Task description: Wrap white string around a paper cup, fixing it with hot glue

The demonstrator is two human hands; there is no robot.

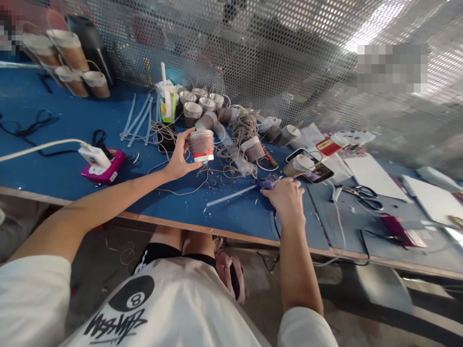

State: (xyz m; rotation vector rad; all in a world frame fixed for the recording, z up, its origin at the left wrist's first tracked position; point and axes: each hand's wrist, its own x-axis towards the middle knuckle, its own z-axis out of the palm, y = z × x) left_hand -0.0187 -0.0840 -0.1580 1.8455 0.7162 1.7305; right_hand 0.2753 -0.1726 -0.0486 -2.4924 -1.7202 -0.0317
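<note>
My left hand (180,156) grips a paper cup (201,144) above the table, fingers and thumb around its side. Grey-brown cord is wound round most of the cup, and a red and white band shows near its lower edge. My right hand (287,197) is closed over a blue glue gun (268,182), which it partly hides. A long clear glue stick (231,195) points left from the gun along the table. Beyond the cup lies a tangle of loose cord (246,129), with several cord-wrapped cups (193,112) standing behind.
A pink power strip (104,168) with a white plug sits at left. Spare glue sticks (139,120) lie near a drink carton (168,103). To the right are a phone (320,171), scissors (361,193) and white boards (376,176). A perforated metal screen (253,58) rises behind.
</note>
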